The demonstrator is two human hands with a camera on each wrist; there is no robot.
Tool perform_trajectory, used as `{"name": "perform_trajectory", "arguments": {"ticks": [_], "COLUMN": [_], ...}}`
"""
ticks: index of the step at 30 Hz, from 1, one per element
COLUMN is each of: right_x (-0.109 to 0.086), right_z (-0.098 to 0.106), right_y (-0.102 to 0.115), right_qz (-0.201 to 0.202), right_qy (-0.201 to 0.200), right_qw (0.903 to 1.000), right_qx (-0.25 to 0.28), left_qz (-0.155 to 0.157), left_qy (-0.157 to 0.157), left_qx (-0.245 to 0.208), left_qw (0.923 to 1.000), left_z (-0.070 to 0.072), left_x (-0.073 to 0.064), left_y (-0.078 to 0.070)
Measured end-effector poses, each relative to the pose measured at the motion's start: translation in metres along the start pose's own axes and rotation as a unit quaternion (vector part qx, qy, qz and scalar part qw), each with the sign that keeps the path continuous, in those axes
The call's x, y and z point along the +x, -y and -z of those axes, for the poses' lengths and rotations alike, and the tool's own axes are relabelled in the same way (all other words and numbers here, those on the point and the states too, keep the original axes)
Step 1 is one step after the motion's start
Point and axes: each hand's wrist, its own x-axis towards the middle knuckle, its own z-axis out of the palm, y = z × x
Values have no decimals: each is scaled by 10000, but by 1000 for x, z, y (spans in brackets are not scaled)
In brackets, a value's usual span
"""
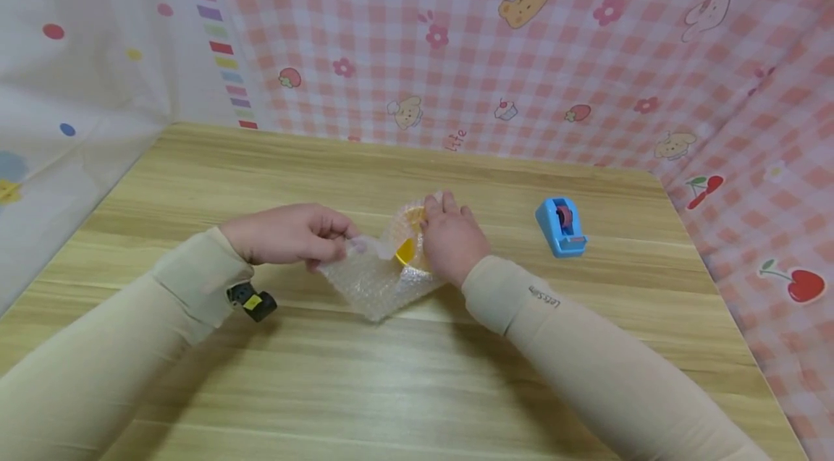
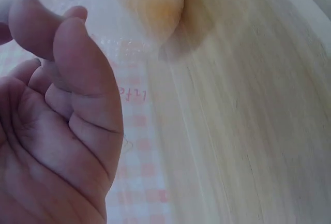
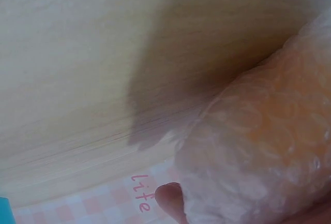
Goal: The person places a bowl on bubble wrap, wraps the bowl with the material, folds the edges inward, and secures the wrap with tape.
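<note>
A round, yellow-rimmed object (image 1: pixel 405 252) lies inside a sheet of clear bubble wrap (image 1: pixel 374 284) at the middle of the table; its exact kind is hidden by the wrap. My left hand (image 1: pixel 289 233) pinches the sheet's loose left edge between thumb and curled fingers, lifting it slightly. Around the right side of the bundle, my right hand (image 1: pixel 455 238) holds the wrap against the yellow object, fingers reaching over its far edge. The right wrist view shows the bubbles (image 3: pixel 258 146) close up with orange-yellow beneath, and one fingertip (image 3: pixel 169 198) past the edge.
A blue tape dispenser (image 1: pixel 563 229) with a reddish roll stands to the right of the hands. The wooden table (image 1: pixel 365 403) meets a pink checked cloth (image 1: pixel 391 70) at the back and right, and a white dotted cloth (image 1: pixel 85 77) at the left.
</note>
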Motion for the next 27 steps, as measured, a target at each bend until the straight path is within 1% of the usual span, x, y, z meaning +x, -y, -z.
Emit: {"name": "perform_trajectory", "arguments": {"ticks": [7, 10, 12, 21, 27], "right_x": [0, -1, -1, -2, -2], "right_z": [1, 2, 2, 3, 3], "right_y": [2, 2, 2, 3, 3], "right_qz": [-100, -95, -76, -136, -180], "right_qy": [60, 48, 31, 75, 113], "right_qw": [9998, 9998, 9999, 9996, 9996], "right_qx": [171, 157, 135, 229, 192], "left_qz": [-106, -136, -118, 49, 37], "left_qy": [-202, -267, -337, -795, -988], "left_qx": [-245, -345, -393, -318, -501], "left_qw": [9994, 9990, 9986, 9963, 9938], "left_z": [-3, -4, -5, -9, -10], "left_x": [2, 3, 4, 9, 14], "left_y": [-5, -7, -7, -10, -12]}}
